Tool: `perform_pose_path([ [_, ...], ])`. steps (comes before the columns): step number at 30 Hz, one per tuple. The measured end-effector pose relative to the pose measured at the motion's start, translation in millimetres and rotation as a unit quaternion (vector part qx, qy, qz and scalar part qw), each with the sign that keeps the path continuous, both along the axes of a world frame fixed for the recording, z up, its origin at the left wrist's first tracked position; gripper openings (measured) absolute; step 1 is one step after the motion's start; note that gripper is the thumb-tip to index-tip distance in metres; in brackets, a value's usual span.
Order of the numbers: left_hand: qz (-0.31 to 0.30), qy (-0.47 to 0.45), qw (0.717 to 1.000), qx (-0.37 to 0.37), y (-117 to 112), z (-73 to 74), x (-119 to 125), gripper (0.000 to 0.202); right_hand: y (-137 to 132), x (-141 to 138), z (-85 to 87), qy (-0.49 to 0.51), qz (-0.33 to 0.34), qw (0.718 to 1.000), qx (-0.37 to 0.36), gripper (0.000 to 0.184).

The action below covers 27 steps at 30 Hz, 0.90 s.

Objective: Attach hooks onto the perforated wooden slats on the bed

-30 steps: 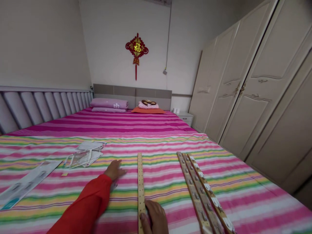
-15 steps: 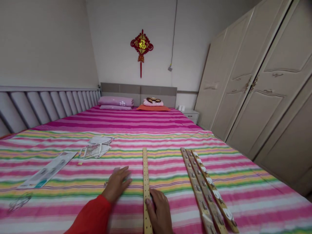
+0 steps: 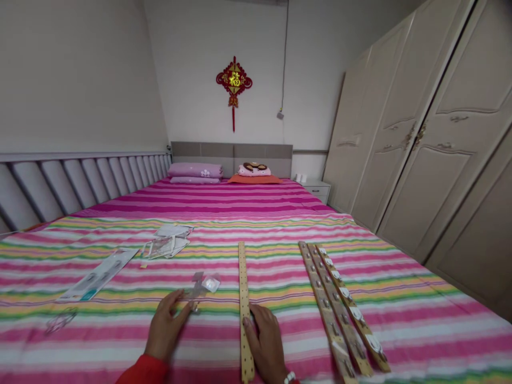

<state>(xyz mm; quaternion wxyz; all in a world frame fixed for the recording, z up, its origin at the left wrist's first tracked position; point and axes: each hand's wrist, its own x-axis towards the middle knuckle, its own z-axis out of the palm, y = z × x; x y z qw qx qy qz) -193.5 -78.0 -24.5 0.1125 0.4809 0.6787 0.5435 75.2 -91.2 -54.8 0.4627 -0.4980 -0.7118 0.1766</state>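
Note:
A pale wooden strip with rows of small holes (image 3: 244, 282) lies lengthwise on the striped bedspread. My right hand (image 3: 266, 338) grips its right edge near the close end, thumb on top and fingers along the side. To the left, my left hand (image 3: 167, 326) hovers low over the cloth with thumb and fingertips apart. By its thumb tip sits a tiny metallic piece (image 3: 195, 307), too small to name. Just beyond are a clear plastic scrap (image 3: 197, 285) and a small clear packet with something white (image 3: 211, 283).
Three strips fitted with small metal parts lie at right, the outermost (image 3: 352, 306) also bearing white pieces. At left are a long packaged card (image 3: 100, 274), a pile of clear packets (image 3: 170, 242) and a thin wire-like tangle (image 3: 61, 320). A wardrobe (image 3: 424, 160) flanks the bed.
My left hand has drawn back toward me and to the left, uncovering the clear plastic scrap and the packet. My right hand stays on the wooden strip. The view has shifted slightly.

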Motion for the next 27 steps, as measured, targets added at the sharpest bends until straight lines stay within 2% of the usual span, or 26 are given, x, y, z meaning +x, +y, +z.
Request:
perform_pose_path([
  [2,0.007,-0.019,1.000,0.002,-10.1,-1.2,14.3,0.061,-0.9,0.1,1.3,0.003,-0.003,1.000,0.002,0.028],
  [5,0.006,-0.072,0.997,-0.007,-24.0,-12.3,26.5,0.065,-2.0,0.3,3.3,0.000,-0.002,1.000,0.003,0.027],
  [9,-0.013,-0.164,0.985,-0.044,-33.3,-30.4,29.7,0.070,-1.7,0.3,3.9,-0.002,-0.002,1.000,0.009,0.027],
  [12,-0.013,-0.205,0.976,-0.069,-34.1,-37.2,30.0,0.075,-0.8,0.4,3.9,0.002,-0.004,1.000,0.008,0.028],
  [14,-0.003,-0.193,0.979,-0.071,-33.6,-38.0,30.8,0.075,-0.8,0.8,4.7,0.007,-0.003,1.000,0.002,0.028],
  [17,0.009,-0.121,0.992,-0.046,-31.1,-34.9,32.4,0.072,-3.0,2.0,6.2,0.018,0.002,1.000,-0.001,0.027],
  [20,-0.002,-0.034,0.999,-0.009,-23.9,-28.8,32.3,0.067,-7.3,3.7,6.6,0.034,0.007,0.999,0.003,0.027],
  [22,-0.016,0.004,1.000,-0.011,-17.3,-25.0,30.5,0.064,-10.6,5.0,6.1,0.048,0.009,0.999,-0.001,0.028],
  [27,-0.049,0.005,0.998,-0.038,-8.9,-20.8,27.2,0.051,-15.3,8.4,2.9,0.102,0.031,0.994,-0.036,0.031],
])
